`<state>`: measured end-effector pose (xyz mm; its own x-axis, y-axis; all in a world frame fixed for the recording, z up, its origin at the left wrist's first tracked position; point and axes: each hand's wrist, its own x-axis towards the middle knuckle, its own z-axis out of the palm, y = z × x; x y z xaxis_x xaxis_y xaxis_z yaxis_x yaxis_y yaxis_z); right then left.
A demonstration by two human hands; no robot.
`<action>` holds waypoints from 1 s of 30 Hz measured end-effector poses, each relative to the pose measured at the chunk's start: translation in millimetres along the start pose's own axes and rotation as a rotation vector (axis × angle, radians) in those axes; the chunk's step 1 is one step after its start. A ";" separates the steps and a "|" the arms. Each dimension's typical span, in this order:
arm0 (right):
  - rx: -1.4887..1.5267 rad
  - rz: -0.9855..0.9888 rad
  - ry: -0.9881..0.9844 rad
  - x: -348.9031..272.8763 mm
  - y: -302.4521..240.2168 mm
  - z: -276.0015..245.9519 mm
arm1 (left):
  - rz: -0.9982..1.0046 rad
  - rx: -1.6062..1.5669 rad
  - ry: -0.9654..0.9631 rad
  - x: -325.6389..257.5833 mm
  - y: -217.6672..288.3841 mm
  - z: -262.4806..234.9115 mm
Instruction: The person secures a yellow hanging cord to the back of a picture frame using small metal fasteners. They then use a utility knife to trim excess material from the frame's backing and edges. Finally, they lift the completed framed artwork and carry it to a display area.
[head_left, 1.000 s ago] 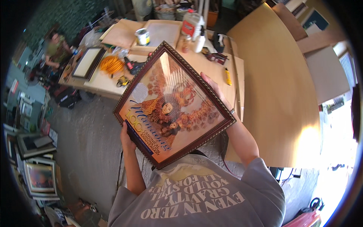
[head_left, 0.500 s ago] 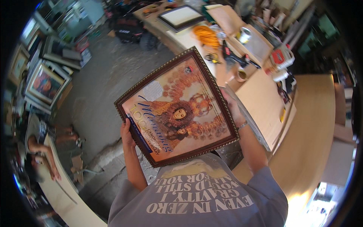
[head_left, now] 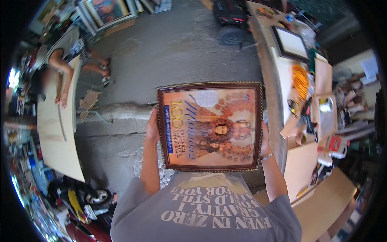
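Observation:
A framed picture (head_left: 209,125) is held up in front of my chest. Its dark brown frame has a beaded gold edge, and the print inside shows an ornate crowned figure turned sideways, with lettering along its left part. My left hand (head_left: 152,127) grips the left side of the frame, its fingers partly hidden behind. On the opposite side my right hand (head_left: 265,140), with a bracelet at the wrist, holds the right edge; most of its fingers are out of sight behind the frame.
To the right runs a long workbench (head_left: 278,86) with a black frame (head_left: 289,43), a coil of orange cord (head_left: 300,82) and tools. At left another person (head_left: 60,70) leans over a wooden panel (head_left: 56,139). A motorcycle (head_left: 78,203) stands lower left; concrete floor (head_left: 169,48) lies ahead.
My view has swung left, so the workbench now lies farther right and the other person shows more fully. The framed picture has turned from tilted to nearly level, still in both hands.

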<state>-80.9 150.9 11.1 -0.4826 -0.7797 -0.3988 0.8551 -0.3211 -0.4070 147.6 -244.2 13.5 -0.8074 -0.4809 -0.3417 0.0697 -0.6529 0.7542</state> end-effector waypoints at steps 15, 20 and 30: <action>-0.017 0.204 -0.156 181.5 -89.5 42.5 | -0.032 0.196 0.344 133.5 71.5 18.3; -0.104 0.275 -0.108 243.8 -106.8 74.8 | -0.047 0.111 0.545 188.9 53.3 -14.3; -0.521 0.176 0.300 353.4 -114.0 178.5 | -0.079 0.127 0.667 317.2 98.6 -69.6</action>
<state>-315.2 -184.0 63.2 -0.4398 -0.5880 -0.6788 0.7583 0.1619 -0.6315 -60.9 -501.9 -59.5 -0.2711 -0.7190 -0.6400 -0.0767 -0.6466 0.7589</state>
